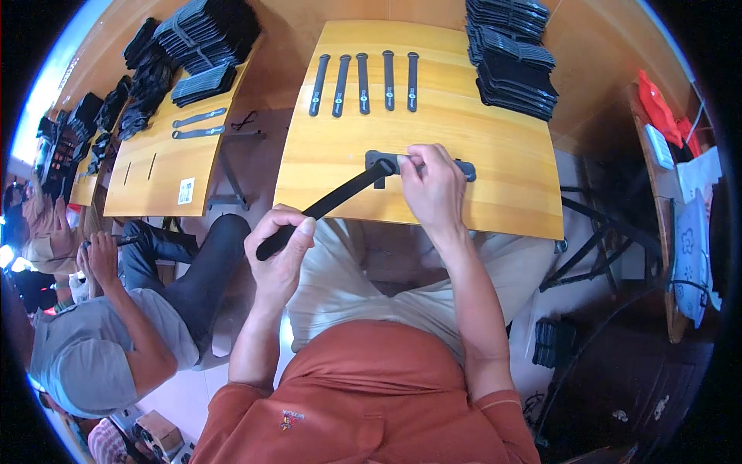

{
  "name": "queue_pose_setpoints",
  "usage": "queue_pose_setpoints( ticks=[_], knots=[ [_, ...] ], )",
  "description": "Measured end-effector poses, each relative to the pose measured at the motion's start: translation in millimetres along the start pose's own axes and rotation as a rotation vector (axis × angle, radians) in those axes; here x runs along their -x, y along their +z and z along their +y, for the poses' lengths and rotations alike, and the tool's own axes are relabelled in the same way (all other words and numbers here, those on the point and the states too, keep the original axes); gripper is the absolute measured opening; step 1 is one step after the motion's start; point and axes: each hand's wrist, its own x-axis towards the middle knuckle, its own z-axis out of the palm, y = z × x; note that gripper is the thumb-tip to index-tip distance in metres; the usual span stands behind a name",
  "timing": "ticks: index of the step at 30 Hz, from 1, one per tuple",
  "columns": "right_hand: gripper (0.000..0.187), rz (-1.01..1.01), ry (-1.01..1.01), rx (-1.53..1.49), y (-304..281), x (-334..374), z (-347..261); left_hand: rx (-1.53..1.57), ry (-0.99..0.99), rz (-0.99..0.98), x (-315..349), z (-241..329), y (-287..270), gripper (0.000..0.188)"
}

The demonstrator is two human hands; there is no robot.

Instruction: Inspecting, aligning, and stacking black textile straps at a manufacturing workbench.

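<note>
My left hand [282, 251] is closed on the rounded end of a long black strap [340, 197], held between thumb and fingers before the table's front edge. The strap slants up to the right, pulled fairly straight. With thumb and fingers pinched, my right hand [434, 182] holds its other end, which has a slot-like head. Beneath that hand, a dark flat piece [467, 170] with rounded ends lies on the wooden table [495, 205]; the hand partly covers it. Farther back, several dark straps [363, 83] with small printed marks lie side by side in a row.
Stacks of black straps [516, 81] stand at the table's far right corner. On the left, another table [158, 174] carries more stacks [205, 35] and two loose straps [199, 132]. A co-worker [100, 340] sits there, hands on a dark strip. A shelf with bags [690, 247] is far right.
</note>
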Motion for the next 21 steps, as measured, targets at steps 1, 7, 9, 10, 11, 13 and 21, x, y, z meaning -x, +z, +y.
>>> queue_pose_setpoints(
  ticks=[1,7,9,10,11,13,21],
  knots=[
    [0.018,-0.009,0.001,-0.005,-6.0,8.3,-12.9,-0.037,0.014,-0.009,0.5,0.9,2.8,0.009],
    [0.041,-0.037,-0.61,0.071,-26.0,34.3,-53.0,-0.279,0.306,-0.309,2.4,11.5,30.7,0.039],
    [0.037,0.076,-0.515,-0.1,-33.4,35.2,-53.0,-0.099,0.316,-0.279,10.2,5.8,41.2,0.072],
    [0.027,0.101,-0.458,-0.201,-35.2,36.4,-52.1,-0.194,0.473,-0.29,3.8,-2.2,40.2,0.093],
    [0.027,0.102,-0.459,-0.205,-40.0,38.5,-53.3,-0.195,0.387,-0.198,5.7,-6.3,45.5,0.091],
    [0.027,-0.001,-0.276,-0.51,-53.3,46.7,-57.6,-0.236,0.235,-0.217,-1.1,4.1,49.4,0.07],
    [0.018,-0.13,0.26,-1.006,-71.6,70.1,-43.6,-0.167,-0.021,-0.52,-6.8,-9.9,49.4,0.017]
  ],
)
